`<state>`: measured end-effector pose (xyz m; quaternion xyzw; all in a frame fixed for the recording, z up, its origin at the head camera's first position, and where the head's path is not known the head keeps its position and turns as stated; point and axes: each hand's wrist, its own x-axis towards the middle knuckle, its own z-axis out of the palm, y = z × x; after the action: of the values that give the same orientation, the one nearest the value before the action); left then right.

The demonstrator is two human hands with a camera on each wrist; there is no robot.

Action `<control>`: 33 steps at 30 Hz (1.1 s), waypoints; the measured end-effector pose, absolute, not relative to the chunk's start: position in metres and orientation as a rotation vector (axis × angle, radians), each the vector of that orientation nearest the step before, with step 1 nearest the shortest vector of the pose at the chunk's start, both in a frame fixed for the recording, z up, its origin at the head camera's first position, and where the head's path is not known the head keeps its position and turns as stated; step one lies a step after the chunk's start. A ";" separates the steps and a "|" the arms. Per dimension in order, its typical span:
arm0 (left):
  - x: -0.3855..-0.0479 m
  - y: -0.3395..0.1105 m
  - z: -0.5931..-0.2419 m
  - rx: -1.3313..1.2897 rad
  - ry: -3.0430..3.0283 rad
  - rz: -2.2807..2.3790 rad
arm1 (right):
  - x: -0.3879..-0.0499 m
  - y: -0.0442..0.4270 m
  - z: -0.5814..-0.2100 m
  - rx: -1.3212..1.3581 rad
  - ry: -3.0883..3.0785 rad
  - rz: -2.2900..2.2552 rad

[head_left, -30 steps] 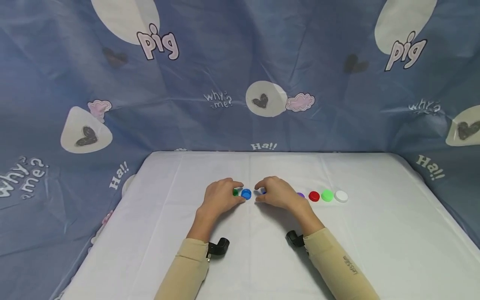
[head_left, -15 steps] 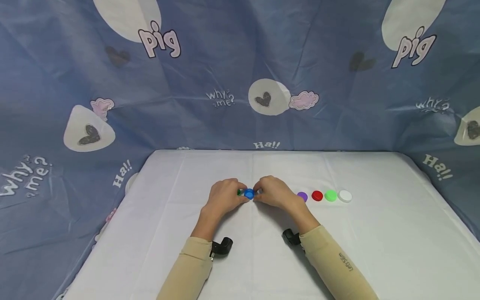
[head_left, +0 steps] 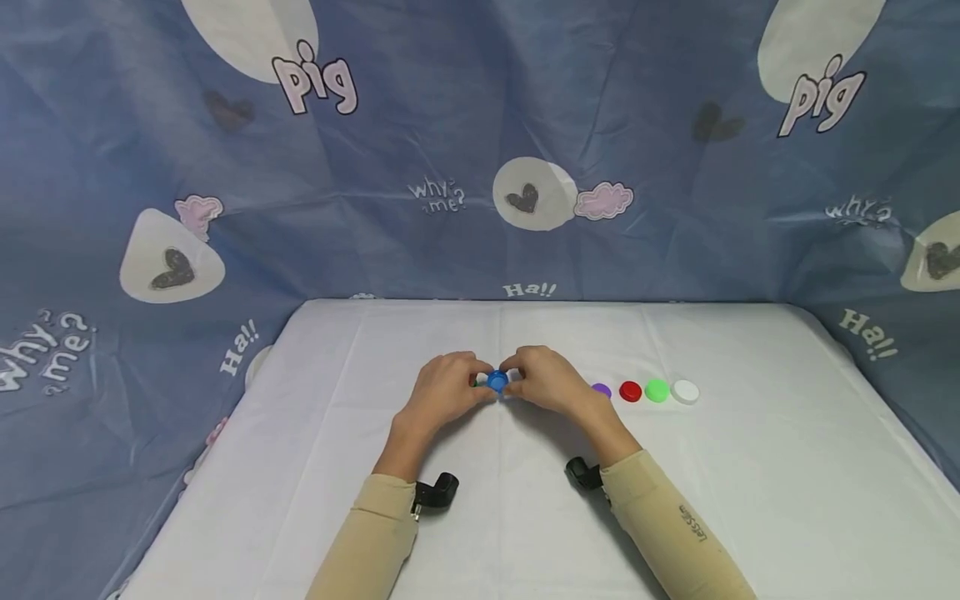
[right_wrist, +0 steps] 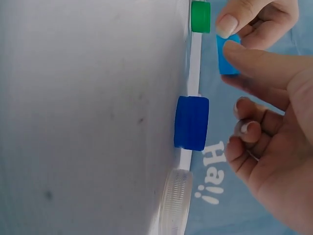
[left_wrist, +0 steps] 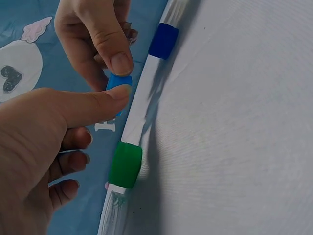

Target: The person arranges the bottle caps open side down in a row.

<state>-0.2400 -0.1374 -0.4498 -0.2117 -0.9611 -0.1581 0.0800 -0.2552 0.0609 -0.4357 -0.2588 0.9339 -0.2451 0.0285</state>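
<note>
A light blue bottle cap [head_left: 497, 381] is held between my two hands, raised off the white table. My left hand [head_left: 444, 392] pinches its left side with thumb and fingertips, while my right hand [head_left: 549, 382] pinches the right side. Both thumbs press on the light blue cap [left_wrist: 117, 83] in the left wrist view, close to each other. Below the hands, a green cap [left_wrist: 125, 165] stands on the table to the left. A dark blue cap [right_wrist: 192, 122] stands to the right, hidden by my right hand in the head view.
Rightward on the table lie a purple cap [head_left: 602, 389], a red cap [head_left: 630, 391], a light green cap [head_left: 657, 390] and a white cap [head_left: 686, 392]. A clear ridged cap [right_wrist: 176, 203] is beside the dark blue one. Patterned blue cloth [head_left: 420, 250] hangs behind.
My right hand has moved left from near the dark blue cap to the light blue cap and taken hold of it. Both hands have since lifted that cap slightly off the table.
</note>
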 end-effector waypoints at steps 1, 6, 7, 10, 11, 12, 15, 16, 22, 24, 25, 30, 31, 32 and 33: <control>-0.240 -0.138 -0.449 -0.636 -2.872 -0.478 | -0.255 0.061 -0.435 -0.801 2.873 -0.768; -0.240 -0.139 -0.446 -0.643 -2.868 -0.507 | -0.256 0.062 -0.435 -0.838 2.851 -0.827; -0.240 -0.139 -0.446 -0.643 -2.868 -0.510 | -0.256 0.062 -0.436 -0.839 2.850 -0.831; -0.240 -0.139 -0.445 -0.648 -2.870 -0.510 | -0.256 0.062 -0.435 -0.836 2.846 -0.845; -0.239 -0.139 -0.445 -0.651 -2.870 -0.503 | -0.256 0.062 -0.435 -0.836 2.847 -0.850; -0.239 -0.138 -0.444 -0.655 -2.867 -0.496 | -0.256 0.062 -0.435 -0.829 2.845 -0.857; -0.238 -0.137 -0.443 -0.678 -2.841 -0.460 | -0.255 0.064 -0.433 -0.796 2.817 -0.917; -0.238 -0.136 -0.443 -0.687 -2.827 -0.441 | -0.255 0.065 -0.432 -0.780 2.801 -0.944; -0.239 -0.134 -0.443 -0.736 -2.720 -0.320 | -0.258 0.074 -0.431 -0.694 2.673 -1.118; -0.239 -0.133 -0.443 -0.746 -2.687 -0.297 | -0.259 0.077 -0.431 -0.675 2.638 -1.158; -0.239 -0.133 -0.443 -0.748 -2.676 -0.292 | -0.259 0.077 -0.431 -0.668 2.624 -1.175; -0.238 -0.133 -0.443 -0.732 -2.659 -0.272 | -0.260 0.079 -0.430 -0.658 2.596 -1.180; -0.238 -0.133 -0.443 -0.728 -2.663 -0.264 | -0.259 0.079 -0.430 -0.659 2.594 -1.175; -0.238 -0.133 -0.443 -0.724 -2.665 -0.257 | -0.259 0.078 -0.429 -0.659 2.592 -1.168; -0.238 -0.133 -0.444 -0.723 -2.665 -0.251 | -0.259 0.078 -0.429 -0.657 2.592 -1.161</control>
<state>-0.2381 -0.1331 -0.4436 -0.2564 -0.9448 -0.0890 0.1834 -0.2587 0.0783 -0.4290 -0.2240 0.8835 -0.3957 0.1130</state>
